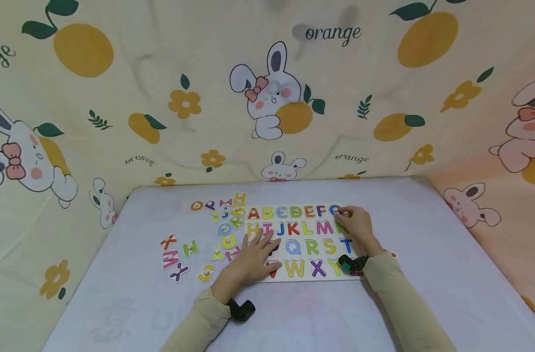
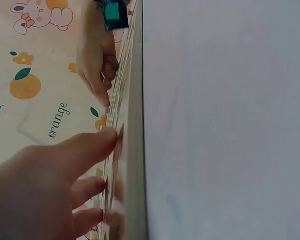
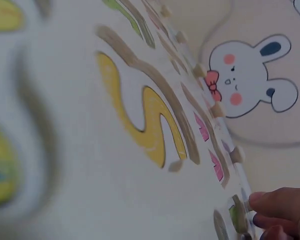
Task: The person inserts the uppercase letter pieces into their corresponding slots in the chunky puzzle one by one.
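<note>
A white alphabet board (image 1: 305,278) with rows of coloured letters lies on the table. My left hand (image 1: 249,261) rests on its left part with fingers spread, covering some letters of the lower rows. In the left wrist view the left thumb (image 2: 97,145) lies along the board's near edge. At the board's top right corner my right hand (image 1: 357,225) pinches the blue letter G piece (image 1: 333,209), which the fingertips partly hide. Knobbed letters A to F (image 1: 295,211) stand in the same row. The yellow S (image 3: 150,125) shows large in the right wrist view.
Loose knobbed letter pieces lie left of the board, among them an orange O (image 1: 197,206), a green N (image 1: 190,248) and a yellow S piece (image 1: 206,273). A red piece (image 1: 394,254) peeks out beside the right sleeve. A curtain with rabbits and oranges (image 1: 427,39) stands behind the table.
</note>
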A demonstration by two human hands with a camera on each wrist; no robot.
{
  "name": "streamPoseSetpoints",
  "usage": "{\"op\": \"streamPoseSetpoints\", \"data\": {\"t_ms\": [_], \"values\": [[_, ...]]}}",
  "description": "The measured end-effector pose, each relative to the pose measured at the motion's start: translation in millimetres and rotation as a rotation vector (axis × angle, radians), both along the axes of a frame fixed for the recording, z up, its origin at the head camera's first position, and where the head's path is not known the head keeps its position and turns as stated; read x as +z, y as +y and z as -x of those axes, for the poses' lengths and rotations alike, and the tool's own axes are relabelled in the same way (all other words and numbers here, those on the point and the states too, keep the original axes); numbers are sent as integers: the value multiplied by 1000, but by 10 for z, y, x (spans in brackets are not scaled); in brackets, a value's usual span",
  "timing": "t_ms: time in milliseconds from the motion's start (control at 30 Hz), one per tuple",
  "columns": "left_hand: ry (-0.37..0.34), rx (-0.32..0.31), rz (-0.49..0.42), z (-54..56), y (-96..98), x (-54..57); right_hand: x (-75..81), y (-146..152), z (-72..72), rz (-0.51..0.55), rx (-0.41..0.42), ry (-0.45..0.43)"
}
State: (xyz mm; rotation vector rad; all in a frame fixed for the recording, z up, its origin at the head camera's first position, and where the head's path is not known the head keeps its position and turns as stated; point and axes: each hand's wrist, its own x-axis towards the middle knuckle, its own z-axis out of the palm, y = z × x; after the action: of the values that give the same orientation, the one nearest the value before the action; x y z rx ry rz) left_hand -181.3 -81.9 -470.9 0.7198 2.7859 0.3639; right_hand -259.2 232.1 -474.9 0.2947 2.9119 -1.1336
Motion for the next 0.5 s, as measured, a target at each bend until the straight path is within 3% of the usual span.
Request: {"op": "streamPoseSetpoints", "data": {"t_ms": [200,333,500], "values": [[-37,-5,-41,15,-52,48,32,-14,-185,-45,60,33],[-15,-24,-72,36,-105,87,47,-25,-315,-67,102,51],[16,-13,-182,74,-193,149,37,-33,-460,-136,203,94]]}}
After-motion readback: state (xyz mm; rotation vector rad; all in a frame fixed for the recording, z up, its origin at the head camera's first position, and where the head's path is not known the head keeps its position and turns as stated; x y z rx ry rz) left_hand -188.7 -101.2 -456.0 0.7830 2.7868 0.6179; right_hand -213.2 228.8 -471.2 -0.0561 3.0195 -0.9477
